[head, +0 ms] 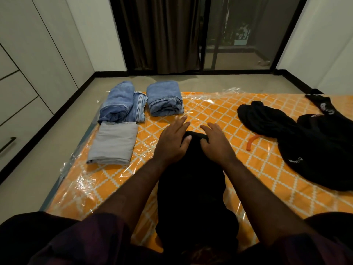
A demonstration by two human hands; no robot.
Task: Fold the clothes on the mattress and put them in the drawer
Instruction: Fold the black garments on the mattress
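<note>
Orange lattice-print mattress [219,111] under clear plastic, unfolded black clothes pile [305,138] at right, black garment [193,180] laid lengthwise at centre, 2 folded jeans [122,104] [164,99] and folded grey cloth [114,143] at left, left hand [172,140] and right hand [217,143] flat, fingers extended, pressing garment's far end, small orange tube [251,142] between garment and pile.

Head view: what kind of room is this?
Most likely a bedroom. A plastic-wrapped orange mattress lies on the floor, built-in wardrobe fronts with drawers line the left wall, and dark curtains hang beside a glass sliding door.
</note>
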